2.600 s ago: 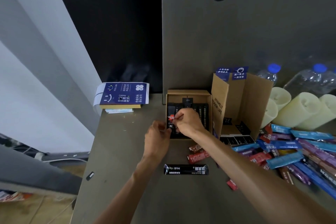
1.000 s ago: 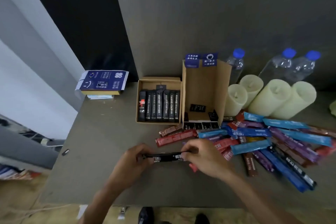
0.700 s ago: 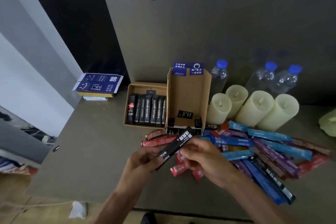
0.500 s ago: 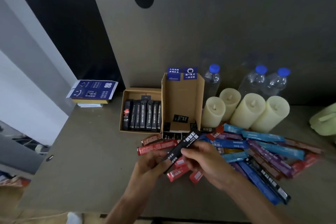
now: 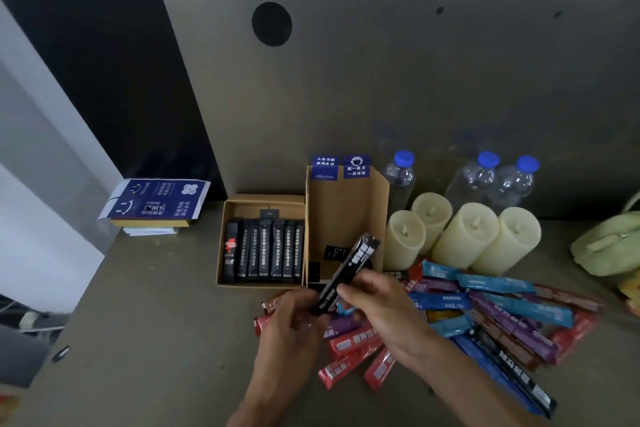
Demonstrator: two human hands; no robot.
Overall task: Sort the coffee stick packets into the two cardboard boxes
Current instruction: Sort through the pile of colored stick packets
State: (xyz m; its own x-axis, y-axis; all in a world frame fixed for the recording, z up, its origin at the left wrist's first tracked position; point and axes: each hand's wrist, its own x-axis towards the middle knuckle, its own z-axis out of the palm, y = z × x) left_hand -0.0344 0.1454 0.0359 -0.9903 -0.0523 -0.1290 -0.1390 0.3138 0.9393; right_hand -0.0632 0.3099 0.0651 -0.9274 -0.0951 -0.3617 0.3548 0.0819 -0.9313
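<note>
A long black coffee stick packet (image 5: 349, 274), tilted up to the right, is held just front-right of the shallow brown cardboard box (image 5: 263, 199) lined with black packets. The left hand (image 5: 294, 319) pinches its lower end; the right hand (image 5: 377, 305) grips its middle. A taller cardboard box (image 5: 346, 211) touches the shallow box's right side.

I log off the upright box (image 5: 343, 211): flat box (image 5: 263, 199) touching its left, 4 candles (image 5: 464, 236) right, 3 bottles (image 5: 485, 180) right-rear, loose packets (image 5: 502, 308) front-right.
</note>
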